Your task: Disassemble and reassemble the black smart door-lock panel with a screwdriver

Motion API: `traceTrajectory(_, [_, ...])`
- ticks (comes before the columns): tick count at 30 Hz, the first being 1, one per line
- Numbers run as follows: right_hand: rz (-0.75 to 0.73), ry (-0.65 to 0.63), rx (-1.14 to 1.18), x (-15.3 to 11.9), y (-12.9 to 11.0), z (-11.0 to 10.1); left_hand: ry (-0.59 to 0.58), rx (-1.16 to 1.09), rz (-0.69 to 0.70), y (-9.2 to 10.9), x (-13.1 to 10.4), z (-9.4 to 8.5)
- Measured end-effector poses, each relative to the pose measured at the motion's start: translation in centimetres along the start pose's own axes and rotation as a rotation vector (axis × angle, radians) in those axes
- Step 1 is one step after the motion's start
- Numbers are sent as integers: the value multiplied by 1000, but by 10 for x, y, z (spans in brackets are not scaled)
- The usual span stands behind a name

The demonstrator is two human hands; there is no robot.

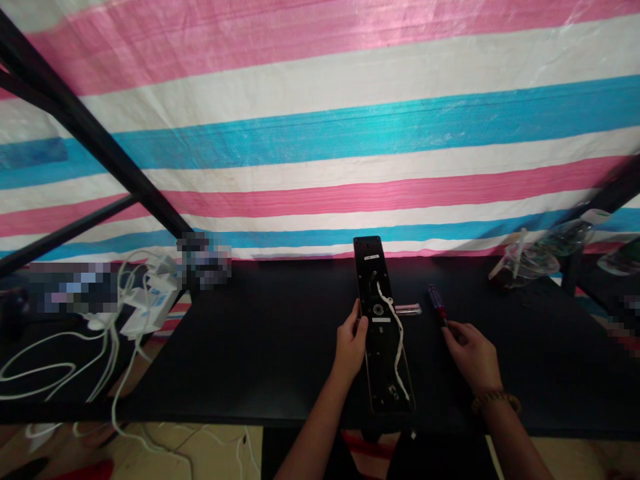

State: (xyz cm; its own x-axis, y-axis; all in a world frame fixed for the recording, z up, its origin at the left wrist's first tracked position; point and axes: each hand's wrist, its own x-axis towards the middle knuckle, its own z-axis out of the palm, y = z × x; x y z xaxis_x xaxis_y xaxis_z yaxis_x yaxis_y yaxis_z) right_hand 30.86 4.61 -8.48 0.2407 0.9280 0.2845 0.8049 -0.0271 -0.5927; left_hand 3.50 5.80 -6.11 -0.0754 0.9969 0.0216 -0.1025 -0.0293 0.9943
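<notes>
A long black panel (385,357) with a white cable along its face and small fittings on it is tilted up over the black table. My left hand (351,340) grips its left edge, thumb on the face and fingers behind. To the right, my right hand (473,353) pinches the shaft of a screwdriver (437,301), whose purple and red handle points away from me. Just behind the panel's right edge lies a small pink and silver object (410,309), partly hidden by the panel.
Clear plastic cups and packaging (530,260) stand at the table's back right. On the left, white cables (113,333) and a white power strip (150,310) lie tangled on a neighbouring surface. A striped tarp (350,147) hangs behind the black table (250,347), beside a black metal frame (100,147).
</notes>
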Motion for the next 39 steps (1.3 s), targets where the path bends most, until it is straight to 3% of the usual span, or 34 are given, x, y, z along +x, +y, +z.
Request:
traceTrajectory(7, [-27, -33, -35, -2, -4, 2, -67, 11, -18, -2, -4, -2])
traceTrajectory(13, [30, 13, 19, 0, -7, -3, -52, 16, -8, -5, -2, -2])
traceTrajectory(16, [54, 91, 88, 0, -24, -8, -52, -2, -10, -7, -2, -2])
traceTrajectory(19, [30, 143, 276, 4, -56, -2, -48, -28, -30, -5, -2, -2])
traceTrajectory(22, [18, -20, 594, 18, -92, 20, -39, -61, -54, 0, -2, -1])
traceTrajectory(24, [91, -141, 741, 31, -111, 39, -34, -82, -70, 4, -3, -1])
traceTrajectory(29, [252, -394, 991, 60, -129, 73, -26, -164, -83, 7, -3, -1])
traceTrajectory(33, [290, -371, 1074, 62, -124, 78, -31, -256, -87, 5, -3, -3])
traceTrajectory(39, [141, -357, 1080, 54, -119, 74, -89, -285, -63, 8, -6, -3])
